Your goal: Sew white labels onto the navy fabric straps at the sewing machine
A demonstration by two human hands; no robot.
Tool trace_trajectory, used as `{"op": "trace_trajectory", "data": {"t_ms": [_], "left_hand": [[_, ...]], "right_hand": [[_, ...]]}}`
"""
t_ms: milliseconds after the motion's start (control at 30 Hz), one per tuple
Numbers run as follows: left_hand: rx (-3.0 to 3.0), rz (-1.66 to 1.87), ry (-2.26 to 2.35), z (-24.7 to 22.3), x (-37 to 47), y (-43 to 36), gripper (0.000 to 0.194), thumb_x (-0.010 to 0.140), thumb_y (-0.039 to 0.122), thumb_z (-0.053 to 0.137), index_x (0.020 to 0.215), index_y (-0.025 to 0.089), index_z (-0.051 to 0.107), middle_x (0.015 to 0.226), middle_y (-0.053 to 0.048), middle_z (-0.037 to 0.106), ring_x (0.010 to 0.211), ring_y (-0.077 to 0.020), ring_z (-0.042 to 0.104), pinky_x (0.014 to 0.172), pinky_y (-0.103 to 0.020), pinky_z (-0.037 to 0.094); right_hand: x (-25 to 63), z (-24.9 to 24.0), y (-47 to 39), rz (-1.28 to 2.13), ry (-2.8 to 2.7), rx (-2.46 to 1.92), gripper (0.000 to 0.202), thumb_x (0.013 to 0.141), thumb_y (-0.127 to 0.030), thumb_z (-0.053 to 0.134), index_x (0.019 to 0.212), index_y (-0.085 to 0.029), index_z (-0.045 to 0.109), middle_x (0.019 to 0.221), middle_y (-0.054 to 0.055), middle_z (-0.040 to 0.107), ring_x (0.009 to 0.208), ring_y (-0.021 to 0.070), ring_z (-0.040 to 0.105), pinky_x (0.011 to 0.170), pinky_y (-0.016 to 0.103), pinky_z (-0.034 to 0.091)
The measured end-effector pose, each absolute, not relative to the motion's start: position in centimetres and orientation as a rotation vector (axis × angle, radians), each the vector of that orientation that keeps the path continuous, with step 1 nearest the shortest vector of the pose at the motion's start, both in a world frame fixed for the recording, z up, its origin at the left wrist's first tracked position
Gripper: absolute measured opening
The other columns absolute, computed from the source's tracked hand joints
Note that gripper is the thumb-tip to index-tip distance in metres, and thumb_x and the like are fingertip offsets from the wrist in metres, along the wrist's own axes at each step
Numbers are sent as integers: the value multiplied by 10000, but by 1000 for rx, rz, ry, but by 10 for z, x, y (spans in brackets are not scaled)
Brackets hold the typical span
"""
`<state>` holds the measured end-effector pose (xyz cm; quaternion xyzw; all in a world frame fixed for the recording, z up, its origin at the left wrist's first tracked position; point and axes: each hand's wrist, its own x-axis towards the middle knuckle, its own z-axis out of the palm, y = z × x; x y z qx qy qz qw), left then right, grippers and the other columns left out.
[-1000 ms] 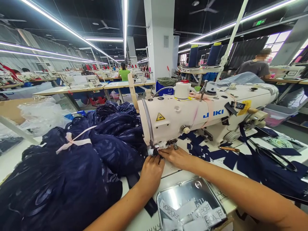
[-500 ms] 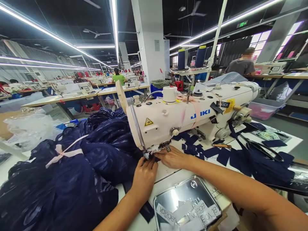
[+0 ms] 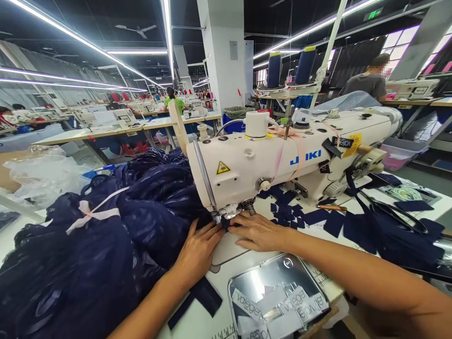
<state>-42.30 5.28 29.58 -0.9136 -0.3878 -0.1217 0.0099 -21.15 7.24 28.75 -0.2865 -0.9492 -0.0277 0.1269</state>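
Observation:
A white JUKI sewing machine (image 3: 247,162) stands in front of me. My left hand (image 3: 199,245) lies at the left of its needle area, fingers stretched out and thumb apart, fingertips by a dark navy bit of fabric (image 3: 225,225) under the presser foot. From the right, my right hand (image 3: 263,232) reaches to the same spot. Its fingers are extended, with the thumb spread below, and the tips touch or nearly touch the fabric. A large heap of navy garments (image 3: 92,249), tied with a pale pink strip (image 3: 93,215), lies beside my left forearm.
A metal tin (image 3: 261,278) of printed "valege" labels sits at the front. Navy scraps (image 3: 287,209), a wooden-handled tool (image 3: 330,207) and black-handled scissors (image 3: 399,214) lie to the right. Thread cones (image 3: 273,70) stand behind. A person in grey (image 3: 365,84) sits farther back.
The view has shifted slightly, and the machine appears farther right. My left hand has moved a little left and flattened out. My right hand's fingers have spread, with its thumb now apart.

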Motion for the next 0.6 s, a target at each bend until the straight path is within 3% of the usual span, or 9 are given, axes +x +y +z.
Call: {"op": "trace_trajectory", "data": {"t_ms": [300, 600], "left_hand": [[-2787, -334, -1204, 290, -421, 48, 486, 713, -13, 350, 1130, 158, 532, 1196, -106, 533, 1137, -257, 456, 983, -594, 217], [-2734, -217, -1274, 293, -419, 52, 469, 743, -1, 342, 1150, 151, 518, 1236, -103, 495, 1164, -269, 424, 977, -584, 238]], "right_hand": [[-214, 286, 72, -162, -2760, -841, 348, 860, -335, 437, 1132, -134, 518, 1098, 105, 520, 962, 212, 475, 808, 348, 413], [-218, 285, 75, -286, -2755, -859, 431, 852, -440, 421, 1124, -120, 520, 1090, 118, 538, 923, 232, 501, 775, 355, 419]]}}
